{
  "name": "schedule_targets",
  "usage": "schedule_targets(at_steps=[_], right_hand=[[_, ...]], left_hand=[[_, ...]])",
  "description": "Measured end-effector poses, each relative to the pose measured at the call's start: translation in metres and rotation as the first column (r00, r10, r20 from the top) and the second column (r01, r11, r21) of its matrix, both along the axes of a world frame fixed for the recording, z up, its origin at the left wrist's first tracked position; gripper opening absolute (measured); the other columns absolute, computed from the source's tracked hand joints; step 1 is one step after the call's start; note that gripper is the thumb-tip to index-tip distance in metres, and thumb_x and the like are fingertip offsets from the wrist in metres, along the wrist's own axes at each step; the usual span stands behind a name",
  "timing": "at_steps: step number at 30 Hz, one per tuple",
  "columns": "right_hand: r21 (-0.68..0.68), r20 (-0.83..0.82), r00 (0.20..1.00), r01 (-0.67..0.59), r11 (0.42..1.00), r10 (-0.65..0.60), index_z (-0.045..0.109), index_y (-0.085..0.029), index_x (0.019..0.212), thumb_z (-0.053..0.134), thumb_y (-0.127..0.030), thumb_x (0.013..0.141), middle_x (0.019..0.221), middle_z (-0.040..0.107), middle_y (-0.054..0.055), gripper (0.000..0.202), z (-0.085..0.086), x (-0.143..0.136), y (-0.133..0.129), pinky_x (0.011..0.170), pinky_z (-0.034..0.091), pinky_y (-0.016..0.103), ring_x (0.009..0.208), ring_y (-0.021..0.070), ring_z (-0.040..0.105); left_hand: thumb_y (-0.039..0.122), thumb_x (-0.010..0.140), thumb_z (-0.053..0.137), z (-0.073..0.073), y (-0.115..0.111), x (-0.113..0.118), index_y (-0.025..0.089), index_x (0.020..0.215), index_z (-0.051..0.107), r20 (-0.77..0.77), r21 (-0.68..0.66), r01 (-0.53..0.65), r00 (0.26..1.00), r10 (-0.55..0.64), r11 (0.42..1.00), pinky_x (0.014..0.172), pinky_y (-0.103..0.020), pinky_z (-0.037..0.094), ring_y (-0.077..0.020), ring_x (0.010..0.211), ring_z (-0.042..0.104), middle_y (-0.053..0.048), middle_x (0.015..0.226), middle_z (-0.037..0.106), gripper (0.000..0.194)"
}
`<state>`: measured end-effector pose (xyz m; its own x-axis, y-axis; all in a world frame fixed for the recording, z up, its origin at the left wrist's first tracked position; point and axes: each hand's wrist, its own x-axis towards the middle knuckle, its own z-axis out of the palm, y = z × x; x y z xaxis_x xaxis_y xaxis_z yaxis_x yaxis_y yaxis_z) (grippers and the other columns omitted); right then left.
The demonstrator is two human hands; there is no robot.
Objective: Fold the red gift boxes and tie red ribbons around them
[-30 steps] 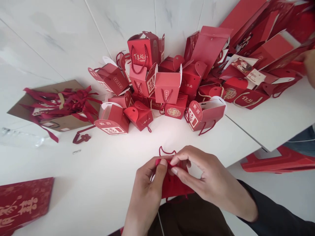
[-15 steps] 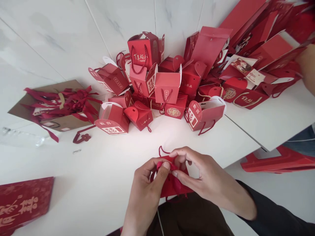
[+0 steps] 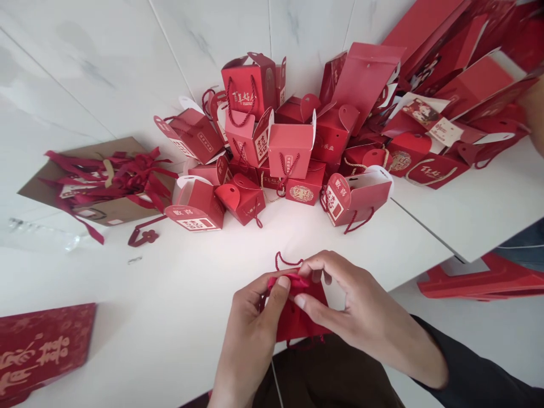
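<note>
At the table's front edge lies a small red gift bag (image 3: 306, 317) with cord handles, one cord looping out beyond its far edge. Above it, a red ribbon (image 3: 293, 281) is bunched between both hands. My left hand (image 3: 259, 323) pinches the ribbon's left part between thumb and fingers. My right hand (image 3: 344, 300) has its curled fingers at the ribbon's right end, with the thumb beneath and a small gap between. The fingers cover part of the ribbon and the bag's far edge.
Several red gift boxes (image 3: 293, 150) stand in a cluster against the tiled wall. A brown paper bag (image 3: 123, 213) full of red ribbons is at the left. A red printed bag (image 3: 46, 348) lies front left. At the right are a red stool (image 3: 488, 277) and part of another person's arm (image 3: 536, 110).
The ribbon has been drawn together under my left thumb, and its tail no longer hangs over the bag's front. My right fingers have shifted slightly. The view has moved a little.
</note>
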<state>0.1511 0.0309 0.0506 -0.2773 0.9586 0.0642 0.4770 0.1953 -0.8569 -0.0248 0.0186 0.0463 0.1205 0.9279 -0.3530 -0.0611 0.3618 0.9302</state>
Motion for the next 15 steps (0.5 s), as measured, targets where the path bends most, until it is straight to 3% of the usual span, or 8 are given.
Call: schedule_targets(at_steps=[5, 8, 10, 12, 15], right_hand=[[-0.120, -0.062, 0.996, -0.075, 0.990, 0.068, 0.057, -0.026, 0.095, 0.058, -0.016, 0.094, 0.088, 0.066, -0.005, 0.010, -0.0005, 0.0033, 0.0025, 0.075, 0.052, 0.024, 0.078, 0.0119, 0.063], [-0.103, -0.023, 0.999, -0.036, 0.994, 0.034, 0.056, -0.026, 0.094, 0.056, -0.015, 0.094, 0.086, 0.064, -0.006, 0.011, 0.0018, 0.0067, 0.0044, 0.075, 0.051, 0.024, 0.079, 0.0118, 0.061], [-0.087, 0.001, 0.999, -0.033, 0.996, 0.033, 0.057, -0.027, 0.100, 0.060, -0.020, 0.094, 0.089, 0.064, -0.005, 0.010, 0.0027, 0.0068, 0.0031, 0.078, 0.051, 0.026, 0.081, 0.0131, 0.061], [-0.072, 0.012, 0.999, -0.047, 0.996, 0.048, 0.056, -0.028, 0.111, 0.067, -0.023, 0.091, 0.097, 0.067, -0.003, 0.023, 0.0022, 0.0048, 0.0005, 0.083, 0.052, 0.029, 0.089, 0.0154, 0.064], [-0.062, -0.005, 0.998, -0.059, 0.996, 0.059, 0.054, -0.027, 0.114, 0.065, -0.017, 0.090, 0.100, 0.069, -0.001, 0.028, -0.0001, 0.0017, -0.0013, 0.082, 0.054, 0.030, 0.090, 0.0163, 0.067]], left_hand=[[0.046, 0.095, 0.064, -0.0013, 0.0009, -0.0007, 0.022, 0.103, 0.079, 0.006, 0.025, 0.006, 1.000, -0.006, 1.000, 0.071, -0.022, 0.052, -0.0127, 0.076, 0.062, -0.002, 0.090, 0.076, 0.030], [0.046, 0.095, 0.064, -0.0016, 0.0007, 0.0000, 0.021, 0.100, 0.079, 0.009, 0.011, -0.015, 1.000, 0.015, 1.000, 0.069, -0.022, 0.051, -0.0128, 0.075, 0.061, -0.003, 0.088, 0.076, 0.031], [0.047, 0.094, 0.064, -0.0007, 0.0010, 0.0008, 0.020, 0.100, 0.079, 0.013, 0.000, -0.015, 1.000, 0.015, 1.000, 0.069, -0.023, 0.052, -0.0139, 0.077, 0.062, -0.003, 0.088, 0.075, 0.032], [0.048, 0.094, 0.063, 0.0004, 0.0014, 0.0015, 0.020, 0.099, 0.079, 0.013, 0.002, -0.009, 1.000, 0.009, 1.000, 0.073, -0.024, 0.053, -0.0153, 0.079, 0.063, -0.004, 0.089, 0.075, 0.032], [0.048, 0.094, 0.064, 0.0009, 0.0014, 0.0020, 0.019, 0.093, 0.079, -0.009, 0.013, -0.012, 1.000, 0.012, 1.000, 0.074, -0.025, 0.052, -0.0153, 0.078, 0.062, -0.004, 0.086, 0.074, 0.032]])
